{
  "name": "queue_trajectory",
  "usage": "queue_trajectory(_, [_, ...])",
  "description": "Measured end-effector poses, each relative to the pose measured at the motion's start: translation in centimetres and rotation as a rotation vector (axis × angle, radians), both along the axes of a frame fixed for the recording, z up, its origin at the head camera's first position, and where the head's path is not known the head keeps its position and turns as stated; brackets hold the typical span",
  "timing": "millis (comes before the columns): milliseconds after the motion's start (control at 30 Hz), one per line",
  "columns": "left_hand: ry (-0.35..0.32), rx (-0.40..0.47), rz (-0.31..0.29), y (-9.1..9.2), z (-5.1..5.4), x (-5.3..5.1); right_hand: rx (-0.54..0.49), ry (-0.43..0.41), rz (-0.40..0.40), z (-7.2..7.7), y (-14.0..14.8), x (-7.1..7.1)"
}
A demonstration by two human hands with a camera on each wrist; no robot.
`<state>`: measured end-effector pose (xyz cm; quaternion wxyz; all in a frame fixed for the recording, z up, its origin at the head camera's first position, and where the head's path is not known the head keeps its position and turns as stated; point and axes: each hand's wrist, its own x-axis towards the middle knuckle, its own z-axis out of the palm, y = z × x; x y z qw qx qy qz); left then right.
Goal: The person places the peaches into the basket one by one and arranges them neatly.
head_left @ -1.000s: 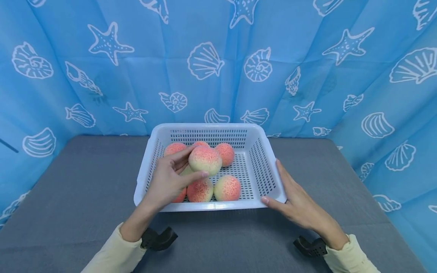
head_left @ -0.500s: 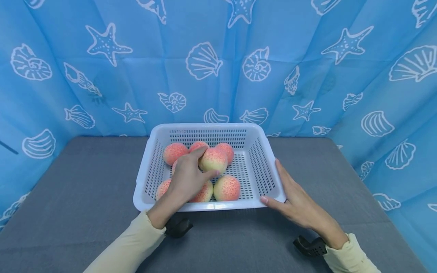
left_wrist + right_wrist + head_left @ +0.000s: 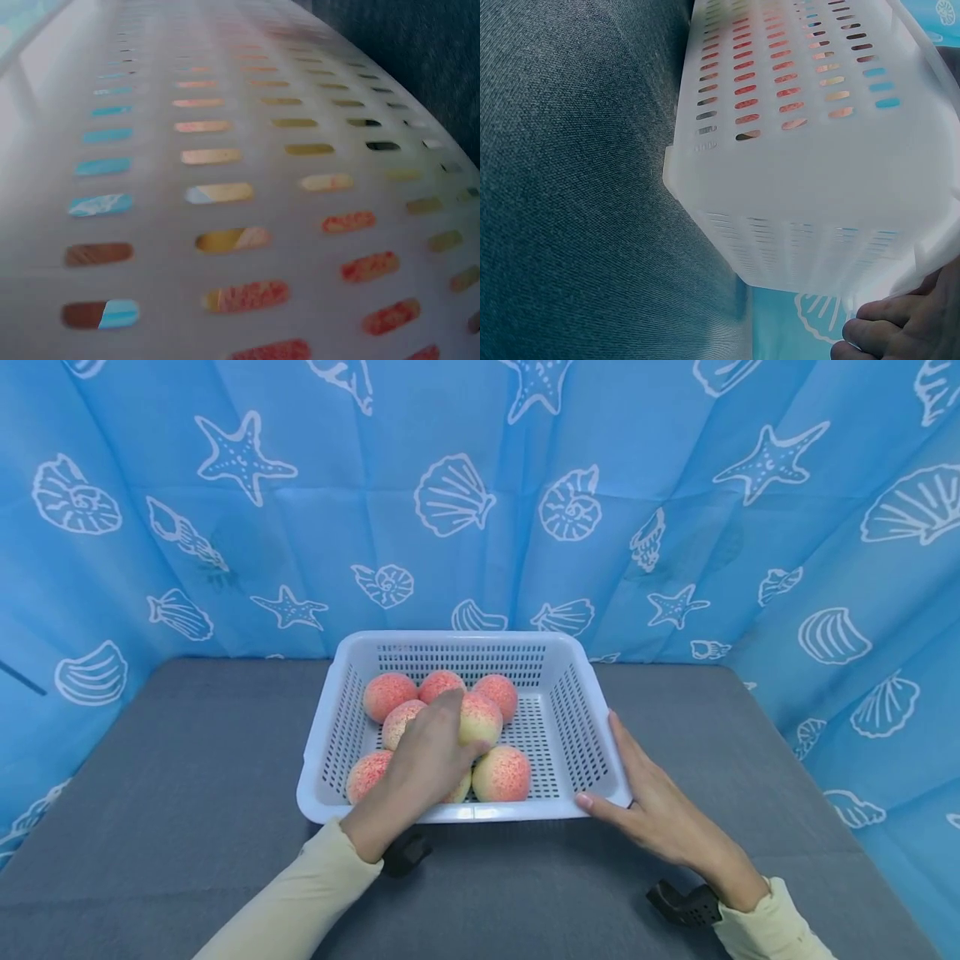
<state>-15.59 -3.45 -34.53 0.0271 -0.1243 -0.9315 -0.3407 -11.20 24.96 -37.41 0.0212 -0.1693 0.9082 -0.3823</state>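
A white plastic basket (image 3: pixel 573 735) with slotted walls holds several red-and-cream peaches, among them one peach (image 3: pixel 389 697) at the back left and another (image 3: pixel 502 774) at the front. My left hand (image 3: pixel 423 752) reaches over the front rim and grips a peach (image 3: pixel 481 720) low in the middle of the basket, thumb on its near side. The hand partly covers a front peach. At the right front corner, my right hand (image 3: pixel 652 802) holds the rim, its thumb on top and its fingers along the outside. The right wrist view shows curled fingers (image 3: pixel 885 326) at the rim.
The basket stands on a dark grey cloth-covered table (image 3: pixel 202 777), near its back edge. Behind and to the right hangs a blue curtain (image 3: pixel 480 510) with white shells and starfish. The left wrist view is filled by the basket's slotted wall (image 3: pixel 157 225).
My left hand has moved right and down into the basket with its peach, uncovering the peaches on the left. My right hand has stayed at the basket's corner.
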Motion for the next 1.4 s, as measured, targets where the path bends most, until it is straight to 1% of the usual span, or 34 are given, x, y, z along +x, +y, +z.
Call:
queue_trajectory(167, [-0.007, -0.113, -0.023, 0.3, 0.0, 0.2, 0.008, 0.004, -0.005, 0.0, 0.0, 0.1])
queue_trajectory(300, [-0.009, -0.155, -0.035, 0.3, -0.1, 0.2, 0.002, 0.002, -0.005, 0.0, 0.0, 0.1])
queue_trajectory(500, [0.021, -0.181, -0.062, 0.3, -0.2, 0.3, 0.012, 0.011, -0.008, -0.1, 0.0, 0.1])
queue_trajectory(700, [0.006, -0.144, -0.056, 0.3, -0.3, 0.2, 0.012, 0.013, -0.005, -0.1, 0.1, 0.1])
queue_trajectory(900, [0.007, -0.073, -0.045, 0.1, -0.3, 0.0, 0.003, 0.01, -0.002, -0.1, 0.1, 0.1])
queue_trajectory(1133, [0.002, 0.015, -0.008, -0.2, -0.1, 0.0, -0.004, 0.012, 0.004, -0.1, 0.1, 0.1])
queue_trajectory(1400, [-0.005, 0.073, 0.013, -1.0, 0.1, 0.1, -0.01, 0.023, 0.012, -0.2, 0.2, -0.1])
